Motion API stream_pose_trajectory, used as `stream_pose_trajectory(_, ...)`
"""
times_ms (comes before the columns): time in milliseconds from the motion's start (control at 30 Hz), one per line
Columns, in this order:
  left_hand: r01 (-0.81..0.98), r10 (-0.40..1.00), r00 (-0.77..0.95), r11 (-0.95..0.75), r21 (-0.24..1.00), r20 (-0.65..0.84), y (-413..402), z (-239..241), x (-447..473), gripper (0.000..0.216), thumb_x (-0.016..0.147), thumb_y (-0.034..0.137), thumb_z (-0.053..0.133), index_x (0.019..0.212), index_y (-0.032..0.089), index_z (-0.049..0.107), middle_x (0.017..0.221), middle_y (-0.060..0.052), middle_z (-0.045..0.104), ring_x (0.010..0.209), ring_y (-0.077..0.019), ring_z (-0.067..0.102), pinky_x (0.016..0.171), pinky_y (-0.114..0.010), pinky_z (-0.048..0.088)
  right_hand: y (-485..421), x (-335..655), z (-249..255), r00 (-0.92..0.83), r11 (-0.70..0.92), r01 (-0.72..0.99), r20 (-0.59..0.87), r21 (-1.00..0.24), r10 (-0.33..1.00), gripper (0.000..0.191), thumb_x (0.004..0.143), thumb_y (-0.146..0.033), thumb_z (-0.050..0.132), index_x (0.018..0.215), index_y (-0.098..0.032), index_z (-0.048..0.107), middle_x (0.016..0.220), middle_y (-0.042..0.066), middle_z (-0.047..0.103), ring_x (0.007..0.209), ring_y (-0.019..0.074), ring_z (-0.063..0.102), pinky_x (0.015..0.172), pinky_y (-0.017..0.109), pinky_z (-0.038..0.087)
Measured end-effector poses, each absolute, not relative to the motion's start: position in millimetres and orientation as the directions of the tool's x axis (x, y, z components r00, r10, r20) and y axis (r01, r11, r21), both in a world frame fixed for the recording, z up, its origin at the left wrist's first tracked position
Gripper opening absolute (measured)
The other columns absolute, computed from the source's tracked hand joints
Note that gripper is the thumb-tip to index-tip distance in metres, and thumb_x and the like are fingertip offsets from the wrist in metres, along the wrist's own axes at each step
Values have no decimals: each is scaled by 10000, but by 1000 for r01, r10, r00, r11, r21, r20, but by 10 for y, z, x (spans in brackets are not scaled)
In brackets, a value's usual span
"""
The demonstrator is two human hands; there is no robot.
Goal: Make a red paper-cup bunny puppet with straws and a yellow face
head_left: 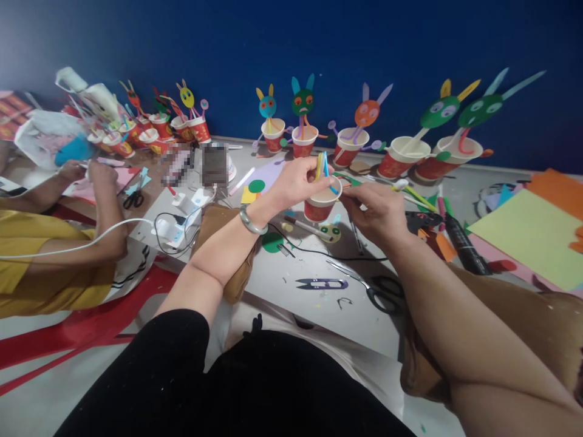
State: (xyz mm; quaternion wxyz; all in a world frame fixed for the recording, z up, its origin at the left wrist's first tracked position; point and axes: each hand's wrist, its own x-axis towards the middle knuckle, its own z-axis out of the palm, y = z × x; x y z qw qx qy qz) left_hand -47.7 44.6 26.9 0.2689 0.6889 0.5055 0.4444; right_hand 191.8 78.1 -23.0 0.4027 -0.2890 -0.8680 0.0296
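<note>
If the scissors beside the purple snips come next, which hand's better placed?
Right hand, probably: the scissors lie nearer it, though whether it holds something is unclear. Left hand is at the paper cup, pinching coloured sticks.

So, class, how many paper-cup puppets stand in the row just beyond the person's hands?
5, left to right: one with a blue head, a dark green head, an orange head, a green head, and, rightmost, another green head. Further left, a separate cluster may hide some.

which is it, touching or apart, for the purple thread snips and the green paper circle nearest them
Apart: the head view shows a strip of pale tabletop between the purple thread snips and the green paper circle.
</note>
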Motion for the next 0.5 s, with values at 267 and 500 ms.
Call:
stream_pose_trajectory(267,464,959,163,-283,840,233,471,220,-452,133,910,205,772,1009,177,856,807,-10,728,737,-142,583,747,-320,442,796,1892,-243,-531,830,451,649,-328,545,169,1038,-391,686,992,-315,830,934,78,858,818,278,774,743,415,568)
stream_pose_trajectory(500,375,918,289,-369,850,272,536,261,-625,311,932,450,886,975,149,818,970,-57,796,899,-161,677,825,-304,528,765,1933,-193,-476,783,340,623,-521,621,223,1055,-447,696,1065,-306,869,1026,68,898,839,279,827,777,412,643)
